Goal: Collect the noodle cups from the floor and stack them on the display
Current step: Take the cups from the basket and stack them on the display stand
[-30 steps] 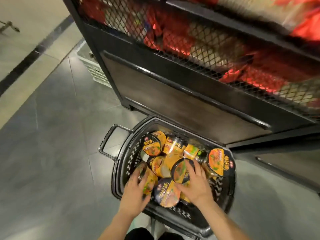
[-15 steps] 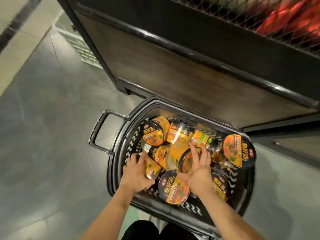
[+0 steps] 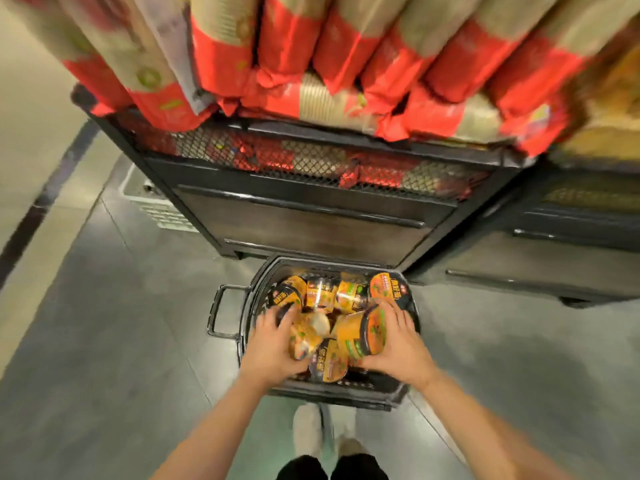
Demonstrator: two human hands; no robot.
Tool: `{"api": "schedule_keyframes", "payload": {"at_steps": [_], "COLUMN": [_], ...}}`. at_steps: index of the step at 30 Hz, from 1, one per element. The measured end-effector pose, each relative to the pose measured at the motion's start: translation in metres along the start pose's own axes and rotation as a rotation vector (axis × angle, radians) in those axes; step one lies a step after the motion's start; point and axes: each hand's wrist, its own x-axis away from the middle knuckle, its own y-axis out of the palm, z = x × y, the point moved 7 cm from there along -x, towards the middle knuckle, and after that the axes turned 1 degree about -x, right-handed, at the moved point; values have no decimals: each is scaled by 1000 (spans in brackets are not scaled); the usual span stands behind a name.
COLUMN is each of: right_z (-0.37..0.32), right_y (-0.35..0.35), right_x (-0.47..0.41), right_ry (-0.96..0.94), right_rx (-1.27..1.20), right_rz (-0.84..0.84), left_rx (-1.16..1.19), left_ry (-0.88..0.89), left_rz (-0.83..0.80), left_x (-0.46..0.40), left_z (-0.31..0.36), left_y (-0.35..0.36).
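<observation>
Collection step, pick-up phase, as judged from the layout. Nearest: light shoes (image 3: 308, 431) on the grey floor (image 3: 104, 341). Next: left hand (image 3: 273, 344) curled around a tilted, blurred noodle cup (image 3: 304, 336); right hand (image 3: 394, 344) wrapped around a second orange cup (image 3: 363, 332) lying on its side, lid toward the palm. Both cups within the black basket (image 3: 408, 386), just above further cups (image 3: 322, 294) heaped inside; basket on the floor, against the foot of the display (image 3: 311, 230). Beyond: mesh front, then red and tan packets (image 3: 346, 57) piled on top. Next move, presumably: lifting both held cups clear of the heap and finding stacking room on the display.
</observation>
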Motion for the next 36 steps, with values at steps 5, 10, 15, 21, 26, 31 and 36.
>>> {"api": "schedule_keyframes", "payload": {"at_steps": [5,10,15,21,26,31,36], "right_z": [14,48,102,199,278,333,369], "right_y": [-51,-88,-115,-143,-171,-204,-244], "right_x": [80,157,225,309,369,399,392], "right_ry": [89,198,281,357,384,390,370], "right_rx": [-64,-98,-113,-175,-194,-221,-196], "right_rz": [125,232,328,394,408,463,482], "left_rx": [-81,-190,-280,-283,-304,-327,-363], "left_ry": [216,376,505,622,686,710,733], "left_rz": [29,20,-41,-39,-46,-50,-44], "left_x": [15,25,48,84,111,120,94], "left_z": [70,148,236,356,448,515,565], "left_y": [-41,-47,-34,11,49,69,76]}}
